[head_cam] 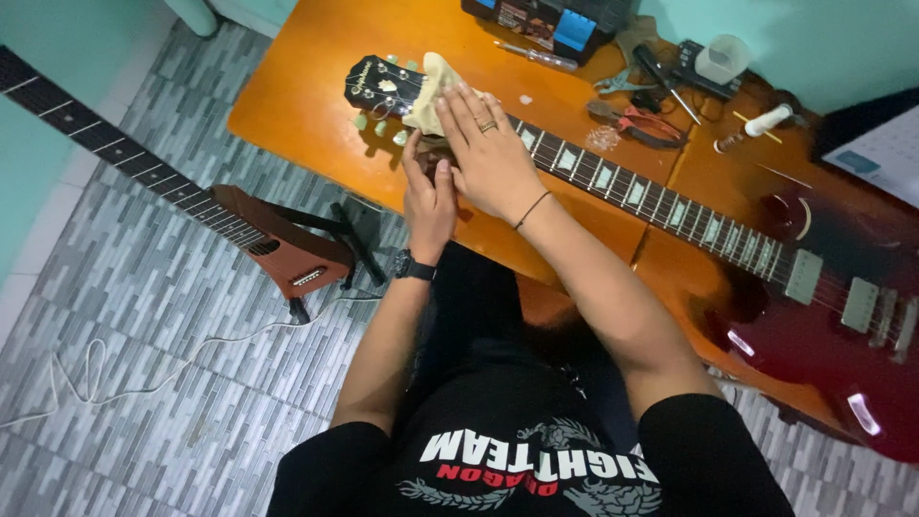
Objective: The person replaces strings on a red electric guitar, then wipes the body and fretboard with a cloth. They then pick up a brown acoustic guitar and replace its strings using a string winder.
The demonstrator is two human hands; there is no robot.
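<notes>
Brown wood shows first, on a second guitar [278, 244] that leans on a black stand on the tiled floor, just off the bench's left edge, with a thin white cord [144, 378] trailing from it. A foot could catch that cord and tip the guitar over. On the orange bench [297, 96] lies a dark red electric guitar [823, 306], its black headstock [383, 86] close to the left edge and its body at the right end. The left hand [431, 191] is curled under the neck near the headstock, gripping it from below. The right hand [488, 144] lies flat with fingers spread, pressing a pale cloth [433, 96] onto the top of the neck. I think a hard push there could slide the guitar toward the left edge, or the cloth could snag on the green tuning pegs [378, 126]. Farther right, near the back edge, lie a screwdriver [536, 56], red-handled pliers [637, 123] and a small white bottle [761, 124]. A bumped tool could scratch the shiny guitar, and the bottle could roll.
</notes>
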